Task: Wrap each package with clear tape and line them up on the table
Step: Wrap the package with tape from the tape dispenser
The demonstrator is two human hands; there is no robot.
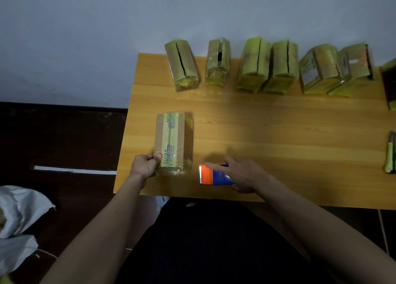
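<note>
Six taped packages (265, 66) stand in a row along the far edge of the counter (278, 123); a seventh is partly cut off at the right edge of view. One more cardboard package (172, 141) lies near the front left corner, already glossy with clear tape.

Left hand (145, 166): fingers curled round the near left corner of that package, thumb on top, pinching it. Right hand (242, 174): fingers extended and relaxed over the orange-and-blue tape dispenser (214, 175), which lies on the counter just right of the package; touching it, not visibly gripping.

Judgement: wrapping of this package looks finished or nearly so; the step in hand is moving it to the row. To do it well, let go of the dispenser fully, lift the package instead of dragging it so loose tape ends do not catch the wood, and set it at the left end, parallel with its neighbours.

Green-handled tool (390, 155) lies at far right, likely a cutter. White sacking (19, 215) on the floor, left.
</note>
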